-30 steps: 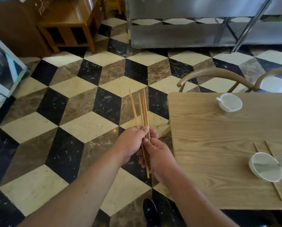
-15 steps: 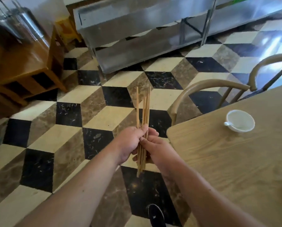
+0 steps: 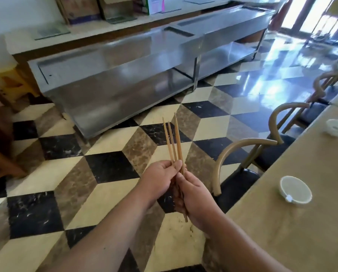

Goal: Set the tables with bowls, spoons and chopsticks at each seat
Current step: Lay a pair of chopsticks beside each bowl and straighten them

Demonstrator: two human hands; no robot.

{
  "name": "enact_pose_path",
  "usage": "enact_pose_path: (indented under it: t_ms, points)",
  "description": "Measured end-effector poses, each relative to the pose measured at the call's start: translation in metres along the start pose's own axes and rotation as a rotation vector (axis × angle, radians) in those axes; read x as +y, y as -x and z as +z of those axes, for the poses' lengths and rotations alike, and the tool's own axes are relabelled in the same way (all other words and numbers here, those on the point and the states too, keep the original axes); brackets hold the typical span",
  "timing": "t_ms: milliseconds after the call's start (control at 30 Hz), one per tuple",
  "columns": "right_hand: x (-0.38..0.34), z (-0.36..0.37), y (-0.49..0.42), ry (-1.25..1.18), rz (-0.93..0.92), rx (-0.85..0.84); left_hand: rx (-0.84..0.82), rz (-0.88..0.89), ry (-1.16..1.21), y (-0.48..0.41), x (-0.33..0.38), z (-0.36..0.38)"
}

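Head view: both hands (image 3: 181, 185) grip chopsticks (image 3: 174, 142), tips pointing up-left, away.

left hand (image 3: 158, 179) pinches chopsticks (image 3: 176, 138) | right hand (image 3: 195, 195) grips them lower (hands touching)

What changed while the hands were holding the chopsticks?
The head turned up along the table, so the finished seat left view and a far bowl appeared. The left hand and right hand still grip the chopsticks beside the table.

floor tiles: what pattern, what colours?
The floor has a tumbling-block cube pattern of black, cream and brown marbled diamonds. It shows best in the head view, the only one.
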State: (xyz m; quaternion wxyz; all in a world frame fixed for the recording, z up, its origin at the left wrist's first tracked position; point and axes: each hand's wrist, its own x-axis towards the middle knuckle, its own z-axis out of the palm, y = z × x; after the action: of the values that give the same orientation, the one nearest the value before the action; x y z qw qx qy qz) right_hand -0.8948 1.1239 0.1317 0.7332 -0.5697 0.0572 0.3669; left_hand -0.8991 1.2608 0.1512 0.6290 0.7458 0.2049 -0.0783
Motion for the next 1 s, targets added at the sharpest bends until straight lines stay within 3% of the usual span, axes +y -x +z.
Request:
enact_pose_path:
  t_ms: [167,333,500,767,1000]
  points:
    - [-0.024,0.036,-0.028,-0.078,-0.004,0.052,-0.253,-0.048,-0.052,-0.052,0.024,-0.037]
    - [-0.043,0.012,-0.059,-0.24,-0.031,0.137,-0.445,-0.063,-0.09,-0.112,0.047,-0.025]
    - [-0.067,-0.029,-0.094,-0.32,-0.135,0.292,-0.488,0.04,-0.226,-0.174,0.069,0.024]
    - [-0.11,-0.14,-0.179,-0.145,-0.217,0.549,-0.588,0.031,-0.416,-0.303,0.12,0.114]
    - [-0.161,-0.215,-0.204,-0.283,-0.306,0.72,-0.792,-0.004,-0.464,-0.374,0.175,0.195]
